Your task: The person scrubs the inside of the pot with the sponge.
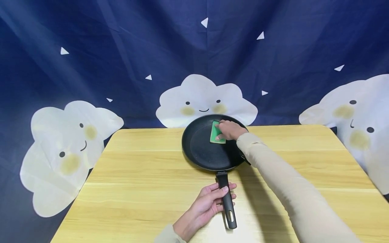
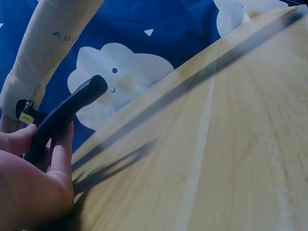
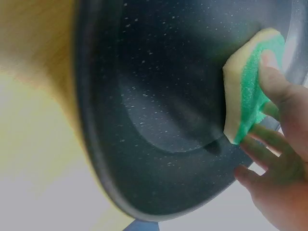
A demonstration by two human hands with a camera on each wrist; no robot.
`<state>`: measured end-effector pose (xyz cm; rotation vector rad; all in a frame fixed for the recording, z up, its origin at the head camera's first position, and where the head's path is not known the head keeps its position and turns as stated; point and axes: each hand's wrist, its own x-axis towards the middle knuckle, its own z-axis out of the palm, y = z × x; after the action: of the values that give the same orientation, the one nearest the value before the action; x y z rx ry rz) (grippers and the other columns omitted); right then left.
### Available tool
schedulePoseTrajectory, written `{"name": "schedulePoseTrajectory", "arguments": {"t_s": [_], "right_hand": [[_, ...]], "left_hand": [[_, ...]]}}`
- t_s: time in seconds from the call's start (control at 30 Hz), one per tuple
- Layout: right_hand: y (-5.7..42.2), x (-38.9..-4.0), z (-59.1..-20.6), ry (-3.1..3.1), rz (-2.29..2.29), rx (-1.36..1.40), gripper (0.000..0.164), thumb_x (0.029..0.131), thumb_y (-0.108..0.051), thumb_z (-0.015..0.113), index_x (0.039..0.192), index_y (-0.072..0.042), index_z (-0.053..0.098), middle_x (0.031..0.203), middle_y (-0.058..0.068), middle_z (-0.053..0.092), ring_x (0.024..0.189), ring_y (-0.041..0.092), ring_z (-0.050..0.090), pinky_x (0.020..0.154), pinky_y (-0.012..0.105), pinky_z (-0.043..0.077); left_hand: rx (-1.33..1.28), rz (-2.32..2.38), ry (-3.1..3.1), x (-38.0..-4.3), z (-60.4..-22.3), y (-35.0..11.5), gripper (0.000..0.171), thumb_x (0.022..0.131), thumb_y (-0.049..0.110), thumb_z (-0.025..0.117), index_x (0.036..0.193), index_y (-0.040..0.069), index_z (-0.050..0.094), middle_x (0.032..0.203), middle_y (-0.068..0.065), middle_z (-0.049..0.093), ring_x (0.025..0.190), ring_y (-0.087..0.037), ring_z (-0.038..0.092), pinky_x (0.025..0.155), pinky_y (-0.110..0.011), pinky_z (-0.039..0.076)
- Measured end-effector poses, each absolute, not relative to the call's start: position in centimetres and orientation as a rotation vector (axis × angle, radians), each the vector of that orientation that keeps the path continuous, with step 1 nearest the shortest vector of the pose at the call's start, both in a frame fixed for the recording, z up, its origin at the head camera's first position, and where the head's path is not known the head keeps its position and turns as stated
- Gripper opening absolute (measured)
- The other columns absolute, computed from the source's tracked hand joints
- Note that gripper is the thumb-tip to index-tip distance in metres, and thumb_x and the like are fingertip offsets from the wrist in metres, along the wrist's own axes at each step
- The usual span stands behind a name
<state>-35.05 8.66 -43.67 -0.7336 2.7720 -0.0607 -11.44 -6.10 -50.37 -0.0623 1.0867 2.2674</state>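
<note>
A black frying pan (image 1: 200,148) is at the far side of the table, its inside facing me and its handle (image 1: 226,199) pointing toward me. My left hand (image 1: 209,202) grips that handle, thumb on top and fingers beneath; the handle's end (image 2: 98,85) sticks out past the hand in the left wrist view. Inside the pan, my right hand (image 1: 229,130) holds a green and cream sponge (image 1: 216,133). The right wrist view has the sponge's cream side (image 3: 233,91) toward the pan's speckled surface, with thumb and fingers (image 3: 260,154) on the green side.
A light wooden table (image 1: 136,175) spreads under the pan and both hands. Behind it hangs a dark blue curtain (image 1: 133,50) with white clouds. The right sleeve (image 1: 282,182) reaches across the table's right side and overlaps the pan's edge.
</note>
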Motion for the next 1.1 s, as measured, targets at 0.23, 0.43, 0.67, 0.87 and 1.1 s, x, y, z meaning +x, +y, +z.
{"name": "schedulePoseTrajectory", "arguments": {"t_s": [0.23,0.43,0.67,0.87,1.1], "right_hand": [[10.7,-34.6,-43.7,2.775,-0.113,-0.784,0.069,0.087,-0.037,0.068,0.141,-0.002,0.042,0.143,0.027,0.038,0.123,0.038,0.045,0.096,0.044,0.043],[11.6,-34.0,-43.7,2.762,-0.122,-0.857,0.069,0.086,-0.035,0.069,0.139,0.0,0.044,0.14,0.028,0.041,0.122,0.038,0.046,0.098,0.042,0.042],[12.2,-33.3,-43.2,2.762,-0.106,-0.891,0.068,0.086,-0.035,0.069,0.138,0.001,0.045,0.138,0.03,0.041,0.122,0.04,0.046,0.1,0.044,0.041],[13.2,-32.4,-43.3,2.756,-0.111,-0.868,0.07,0.086,-0.036,0.069,0.139,0.0,0.042,0.142,0.029,0.037,0.123,0.041,0.045,0.096,0.043,0.044],[14.1,-30.7,-43.3,2.785,-0.126,-0.915,0.069,0.084,-0.035,0.071,0.136,0.002,0.046,0.138,0.031,0.041,0.116,0.044,0.051,0.094,0.045,0.046]], "left_hand": [[-0.056,2.255,1.083,-11.5,-50.4,-6.0,0.051,0.09,0.015,0.064,0.133,-0.005,0.047,0.127,-0.015,0.059,0.1,-0.022,0.064,0.084,-0.038,0.053],[-0.063,2.249,1.096,-11.4,-50.4,-6.1,0.052,0.09,0.015,0.065,0.133,-0.005,0.047,0.126,-0.015,0.06,0.099,-0.022,0.065,0.083,-0.038,0.054],[-0.068,2.25,1.106,-11.5,-50.3,-6.2,0.051,0.089,0.016,0.065,0.133,-0.005,0.048,0.126,-0.014,0.06,0.098,-0.021,0.065,0.082,-0.036,0.054],[-0.075,2.239,1.114,-11.6,-50.2,-6.2,0.052,0.089,0.015,0.065,0.134,-0.005,0.047,0.125,-0.014,0.061,0.093,-0.018,0.065,0.082,-0.036,0.054],[-0.077,2.239,1.122,-11.6,-50.3,-6.8,0.052,0.089,0.014,0.064,0.133,-0.006,0.047,0.126,-0.014,0.06,0.091,-0.015,0.065,0.08,-0.034,0.055]]}}
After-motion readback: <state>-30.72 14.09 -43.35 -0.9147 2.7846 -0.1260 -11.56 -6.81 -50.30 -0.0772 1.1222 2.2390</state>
